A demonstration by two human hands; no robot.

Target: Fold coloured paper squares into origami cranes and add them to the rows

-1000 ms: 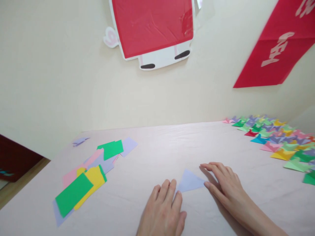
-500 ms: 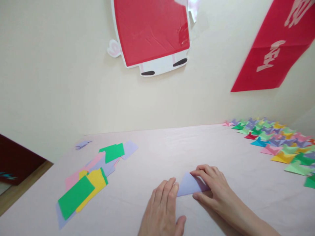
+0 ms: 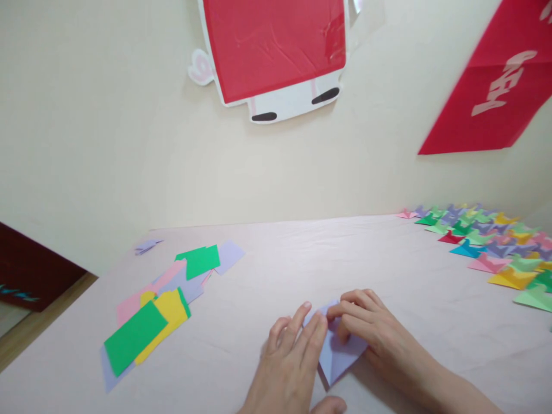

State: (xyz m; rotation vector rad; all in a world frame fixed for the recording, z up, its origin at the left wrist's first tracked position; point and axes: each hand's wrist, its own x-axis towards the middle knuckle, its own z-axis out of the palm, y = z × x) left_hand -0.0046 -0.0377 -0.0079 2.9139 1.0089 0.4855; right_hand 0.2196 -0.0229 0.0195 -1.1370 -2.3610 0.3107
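Folded lilac paper [image 3: 340,359] on the table [image 3: 267,270], at five o'clock from view centre. Left hand [image 3: 288,359]: fingers extended, thumb apart, fingertips on the paper's ten-o'clock edge. Right hand [image 3: 368,325]: fingers bent over its two-o'clock side; pinching cannot be discerned. Coloured sheets [image 3: 172,307], eight o'clock; origami rows [image 3: 489,263], three o'clock.

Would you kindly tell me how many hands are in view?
2: the left hand at the left edge of the lavender paper, the right hand over its right side. No others show.
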